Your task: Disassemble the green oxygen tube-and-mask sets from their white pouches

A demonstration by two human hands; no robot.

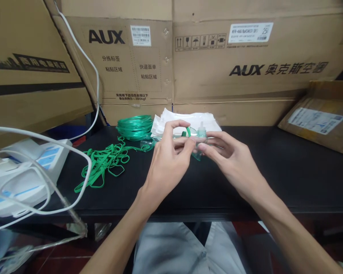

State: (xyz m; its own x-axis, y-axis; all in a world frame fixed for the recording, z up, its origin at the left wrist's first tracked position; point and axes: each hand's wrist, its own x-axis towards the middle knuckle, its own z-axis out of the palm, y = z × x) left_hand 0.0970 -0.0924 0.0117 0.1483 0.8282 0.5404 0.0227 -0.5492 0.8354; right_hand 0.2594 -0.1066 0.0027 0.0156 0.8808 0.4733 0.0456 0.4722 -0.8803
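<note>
Above the black table, my right hand (pixel 227 148) grips a translucent green oxygen mask (pixel 197 156) with its thumb and fingers. A pale connector (pixel 201 130) points up from the mask. Close beside it, my left hand (pixel 173 148) pinches a short green elastic strap (pixel 188 131), which curves up between index finger and thumb against the mask. My fingers hide much of the mask. Left of my hands lies a tangled heap of green elastic straps (pixel 103 163). Behind that is a coil of clear green tubing (pixel 134 127).
White packets (pixel 185 118) lie behind my hands on the black table (pixel 274 175). Large cardboard boxes (pixel 246 91) stand along the back, and a smaller box (pixel 317 114) sits at right. A white cable (pixel 90 163) loops over white-and-blue boxes (pixel 23 186) at left.
</note>
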